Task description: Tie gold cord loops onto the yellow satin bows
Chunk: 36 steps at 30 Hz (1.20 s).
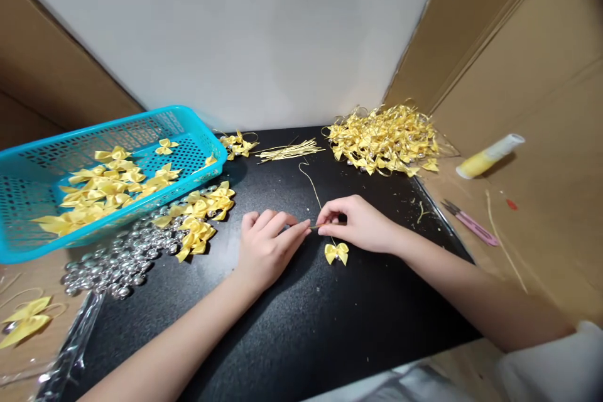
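Black mat [292, 326], blue basket [28, 201] of bows at left. Left hand [264, 248] and right hand [358, 223] both pinched shut on gold cord [311, 183]; yellow bow [336, 253] hanging just below. Risk: cord slipping from fingertips, thin and slick.
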Each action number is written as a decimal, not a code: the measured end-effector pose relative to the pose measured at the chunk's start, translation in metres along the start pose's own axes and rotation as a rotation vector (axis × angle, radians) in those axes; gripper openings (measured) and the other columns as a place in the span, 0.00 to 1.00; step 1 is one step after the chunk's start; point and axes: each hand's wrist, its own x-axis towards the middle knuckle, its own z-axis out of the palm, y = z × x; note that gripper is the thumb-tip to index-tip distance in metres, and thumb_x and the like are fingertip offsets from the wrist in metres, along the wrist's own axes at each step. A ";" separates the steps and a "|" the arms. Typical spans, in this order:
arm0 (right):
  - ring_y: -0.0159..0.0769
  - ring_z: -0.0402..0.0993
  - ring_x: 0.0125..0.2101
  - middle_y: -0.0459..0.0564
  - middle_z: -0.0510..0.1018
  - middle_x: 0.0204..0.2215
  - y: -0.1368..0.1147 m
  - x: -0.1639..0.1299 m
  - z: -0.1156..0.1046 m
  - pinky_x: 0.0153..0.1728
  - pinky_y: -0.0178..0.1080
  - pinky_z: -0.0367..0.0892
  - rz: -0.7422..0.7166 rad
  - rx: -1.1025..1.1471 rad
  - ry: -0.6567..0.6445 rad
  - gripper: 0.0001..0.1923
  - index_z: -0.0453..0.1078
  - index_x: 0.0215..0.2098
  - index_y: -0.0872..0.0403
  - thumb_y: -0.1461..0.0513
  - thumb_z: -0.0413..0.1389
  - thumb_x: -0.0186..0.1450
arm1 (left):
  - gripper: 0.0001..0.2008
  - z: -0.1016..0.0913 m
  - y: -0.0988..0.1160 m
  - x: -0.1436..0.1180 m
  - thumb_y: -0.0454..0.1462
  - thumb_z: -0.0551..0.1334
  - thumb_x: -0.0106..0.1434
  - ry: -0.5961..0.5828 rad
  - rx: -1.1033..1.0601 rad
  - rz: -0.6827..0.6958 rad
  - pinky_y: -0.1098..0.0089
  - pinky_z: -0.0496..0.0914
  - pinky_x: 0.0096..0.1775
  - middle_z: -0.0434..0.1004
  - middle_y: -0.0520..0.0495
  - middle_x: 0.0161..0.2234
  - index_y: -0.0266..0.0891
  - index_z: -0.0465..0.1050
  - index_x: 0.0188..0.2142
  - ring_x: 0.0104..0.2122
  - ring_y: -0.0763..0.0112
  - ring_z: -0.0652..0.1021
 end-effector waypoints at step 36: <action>0.28 0.65 0.21 0.46 0.75 0.20 -0.005 -0.038 0.002 0.25 0.33 0.58 0.119 0.074 0.267 0.10 0.78 0.25 0.57 0.65 0.58 0.64 | 0.12 0.001 0.037 0.026 0.43 0.61 0.64 -0.306 -0.951 -0.712 0.74 0.65 0.27 0.77 0.51 0.24 0.37 0.72 0.30 0.23 0.74 0.72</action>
